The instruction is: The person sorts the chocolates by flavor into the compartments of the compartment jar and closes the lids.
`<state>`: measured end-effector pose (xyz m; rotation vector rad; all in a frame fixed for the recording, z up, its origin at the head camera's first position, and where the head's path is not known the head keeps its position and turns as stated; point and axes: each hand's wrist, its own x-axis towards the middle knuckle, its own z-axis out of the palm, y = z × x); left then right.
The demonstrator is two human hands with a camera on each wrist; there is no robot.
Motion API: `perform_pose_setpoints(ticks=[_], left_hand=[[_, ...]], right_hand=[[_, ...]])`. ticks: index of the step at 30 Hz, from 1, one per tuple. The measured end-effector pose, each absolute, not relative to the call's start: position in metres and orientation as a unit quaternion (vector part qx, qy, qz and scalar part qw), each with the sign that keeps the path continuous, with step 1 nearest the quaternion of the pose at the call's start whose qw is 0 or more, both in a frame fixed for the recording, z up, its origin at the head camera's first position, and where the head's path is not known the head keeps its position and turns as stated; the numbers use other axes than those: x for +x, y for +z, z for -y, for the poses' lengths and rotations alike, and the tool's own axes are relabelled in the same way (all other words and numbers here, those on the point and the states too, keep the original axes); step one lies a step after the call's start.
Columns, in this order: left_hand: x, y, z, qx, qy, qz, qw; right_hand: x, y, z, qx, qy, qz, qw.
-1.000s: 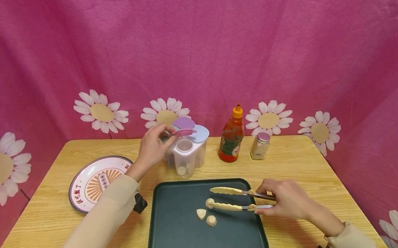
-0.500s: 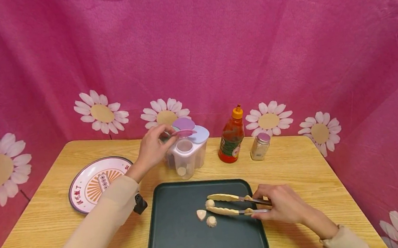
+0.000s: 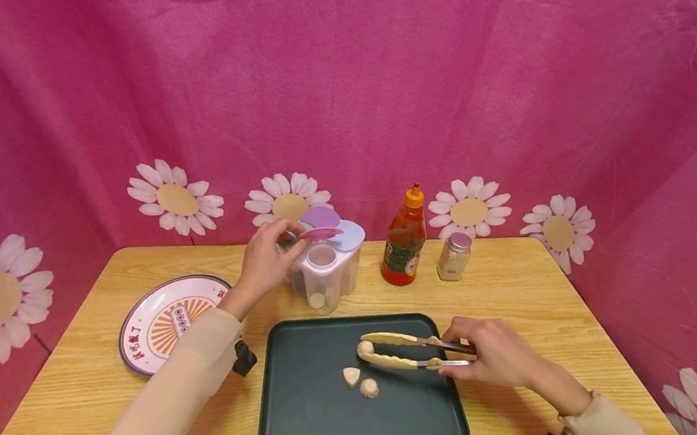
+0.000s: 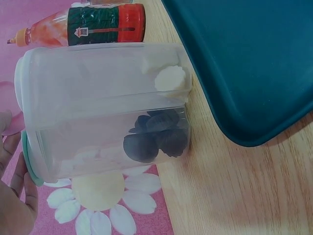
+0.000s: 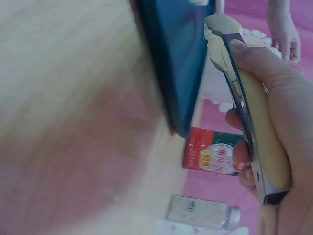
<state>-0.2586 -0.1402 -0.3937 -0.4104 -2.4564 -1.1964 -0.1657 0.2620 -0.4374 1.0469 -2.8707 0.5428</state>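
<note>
My left hand (image 3: 268,256) pinches the raised pink lid (image 3: 322,234) of a clear storage container (image 3: 333,283), whose round opening shows below it. In the left wrist view, pale pieces (image 4: 170,78) and dark pieces (image 4: 155,137) lie in separate compartments. With my right hand (image 3: 496,352) I grip tongs (image 3: 395,362) with cream scalloped tips, held over a dark tray (image 3: 320,433). Between the spread tips sits a small pale round piece (image 3: 365,348). Nearby on the tray lie a pale triangular piece (image 3: 352,376) and a ridged one (image 3: 369,387).
Left of the container, a white patterned plate (image 3: 148,313) lies partly behind the left forearm. A red sauce bottle (image 3: 403,240) and a small jar with a purple lid (image 3: 454,257) stand at the back. Behind the wooden table (image 3: 514,278) hangs a pink flowered cloth (image 3: 335,91).
The tongs have shifted left, so their tips now lie either side of the round piece, which has moved slightly toward the back. My left hand keeps holding the lid.
</note>
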Motion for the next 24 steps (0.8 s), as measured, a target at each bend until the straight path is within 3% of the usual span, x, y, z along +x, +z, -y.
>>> perform_pose_setpoints(ticks=[13,24], left_hand=[[-0.259,-0.394,0.141,-0.141,-0.423,0.875,0.188],[-0.258,-0.395,0.141,-0.145,-0.426,0.873,0.186]], right_hand=[[-0.192,-0.385,-0.244,0.372,0.164,0.900,0.154],[-0.226,-0.355,-0.218,0.386,0.166,0.891,0.172]])
